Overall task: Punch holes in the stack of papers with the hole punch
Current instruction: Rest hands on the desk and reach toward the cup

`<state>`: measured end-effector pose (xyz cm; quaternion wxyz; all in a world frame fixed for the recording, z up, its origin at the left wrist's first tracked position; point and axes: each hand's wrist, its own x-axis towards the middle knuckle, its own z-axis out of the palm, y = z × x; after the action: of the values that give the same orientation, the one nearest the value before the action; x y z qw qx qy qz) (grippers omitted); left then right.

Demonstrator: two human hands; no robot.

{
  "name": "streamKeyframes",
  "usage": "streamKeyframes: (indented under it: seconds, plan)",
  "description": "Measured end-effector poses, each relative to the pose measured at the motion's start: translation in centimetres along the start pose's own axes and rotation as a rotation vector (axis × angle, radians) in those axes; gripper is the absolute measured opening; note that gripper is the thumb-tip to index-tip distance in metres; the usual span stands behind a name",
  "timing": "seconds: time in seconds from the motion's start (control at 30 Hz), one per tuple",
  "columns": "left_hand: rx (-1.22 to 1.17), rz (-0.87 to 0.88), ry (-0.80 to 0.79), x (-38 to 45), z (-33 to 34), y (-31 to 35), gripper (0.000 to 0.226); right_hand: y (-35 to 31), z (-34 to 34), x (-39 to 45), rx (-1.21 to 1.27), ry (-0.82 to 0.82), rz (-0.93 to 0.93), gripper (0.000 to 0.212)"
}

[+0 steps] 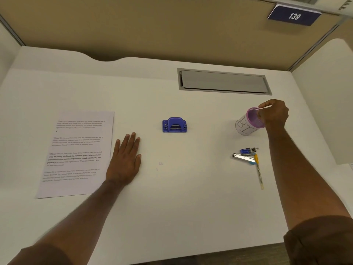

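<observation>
A blue hole punch (174,125) stands on the white desk (172,197) near its middle. The stack of printed papers (76,153) lies flat at the left. My left hand (126,159) rests palm down on the desk, fingers straight, just right of the papers and touching neither them nor the punch. My right hand (274,114) is at the right, pinching the rim of a pink mesh cup (248,123) that is tilted toward me and wrapped in a white label with handwriting.
Below the cup lie a nail clipper (243,157), blue binder clips (248,150) and a yellow pen (259,172). A grey cable flap (223,82) is set into the desk at the back. Beige partition walls enclose the desk.
</observation>
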<state>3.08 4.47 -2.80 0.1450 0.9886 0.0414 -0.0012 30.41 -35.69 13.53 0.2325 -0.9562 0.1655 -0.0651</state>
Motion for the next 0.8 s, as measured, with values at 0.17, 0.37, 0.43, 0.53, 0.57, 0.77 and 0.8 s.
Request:
streamKeyframes:
  seconds: [0.17,0.37,0.43,0.53,0.57,0.77,0.8]
  plan:
    - [0.001,-0.004,0.000,0.1,-0.1,0.1,0.065,-2.1,-0.5,-3.4,0.189,0.237,-0.173,0.019]
    - [-0.010,-0.004,-0.007,0.0,-0.5,0.4,0.065,-4.7,5.0,-15.5,0.448,-0.063,-0.370,0.011]
    - [-0.018,-0.002,-0.007,0.0,-0.5,0.4,0.065,-4.6,7.9,-20.6,0.361,-0.230,-0.431,0.012]
    - [-0.014,-0.003,-0.004,0.0,-0.5,0.4,0.064,-3.0,11.6,-25.6,0.059,-0.297,-0.632,0.025]
    - [-0.011,-0.003,-0.003,0.0,-0.5,0.4,0.064,-2.4,12.4,-26.4,-0.042,-0.320,-0.673,0.034]
    - [0.006,-0.005,-0.014,0.0,-0.6,0.3,0.064,0.3,14.1,-28.6,-0.363,-0.389,-0.718,0.052]
    - [0.008,-0.009,-0.019,0.0,-0.6,0.3,0.064,0.4,14.2,-28.9,-0.365,-0.393,-0.716,0.052]
